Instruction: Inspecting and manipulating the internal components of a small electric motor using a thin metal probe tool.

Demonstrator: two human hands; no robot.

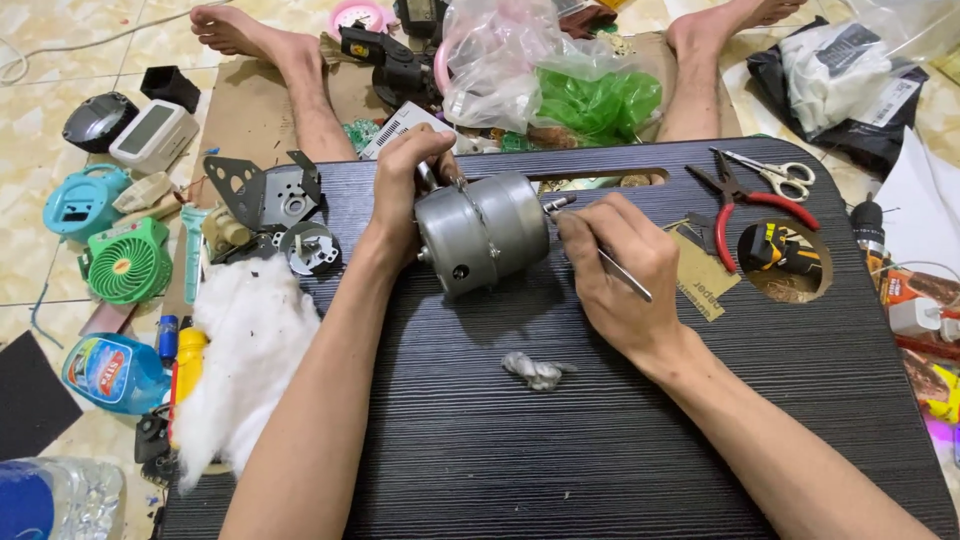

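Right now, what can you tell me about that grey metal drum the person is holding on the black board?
The grey metal drum looks like a small motor housing: a dull silver cylinder in two halves joined at a raised seam, with a small dark hole in its near end. It lies on its side, held slightly above the black board. The left hand grips its far end; the right hand holds a thin metal tool toward its short shaft.

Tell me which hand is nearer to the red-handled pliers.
Right. The right hand holds a thin metal tool just left of the red-handled pliers; the left hand grips the grey motor, farther away.
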